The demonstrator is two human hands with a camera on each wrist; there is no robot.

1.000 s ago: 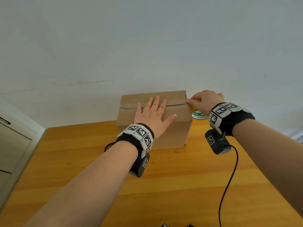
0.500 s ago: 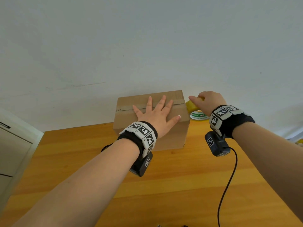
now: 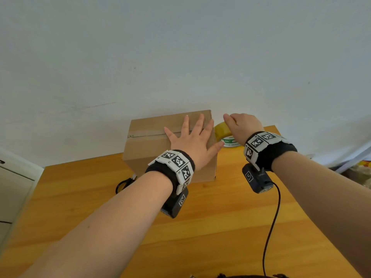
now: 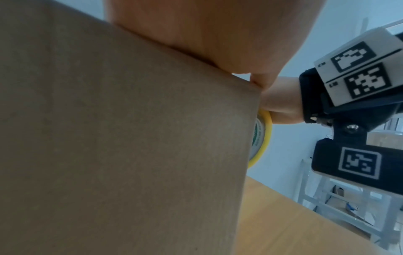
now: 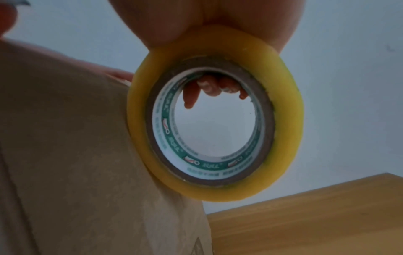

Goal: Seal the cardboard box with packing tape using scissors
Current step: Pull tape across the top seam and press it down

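Observation:
A brown cardboard box [image 3: 148, 149] stands at the table's far edge with a strip of tape [image 3: 148, 133] along its top seam. My left hand [image 3: 197, 135] lies flat on the right part of the box top, fingers spread and straight. Just past the box's right edge my right hand [image 3: 239, 125] grips a yellow packing tape roll [image 3: 221, 133] from above. In the right wrist view the tape roll [image 5: 285, 131] hangs upright against the box [image 5: 76, 155], fingers curled over its far rim. A black loop [image 3: 122, 184], possibly a scissors handle, shows left of the box.
The wooden table [image 3: 220, 227] stretches toward me from the box. A black cable [image 3: 271, 227] hangs from my right wrist camera. A white wall rises right behind the box. A pale cabinet [image 3: 12, 187] stands off the table's left edge.
My right hand has moved the tape roll off the box's top right corner to hang beside its right edge. My left hand has slid rightward along the top.

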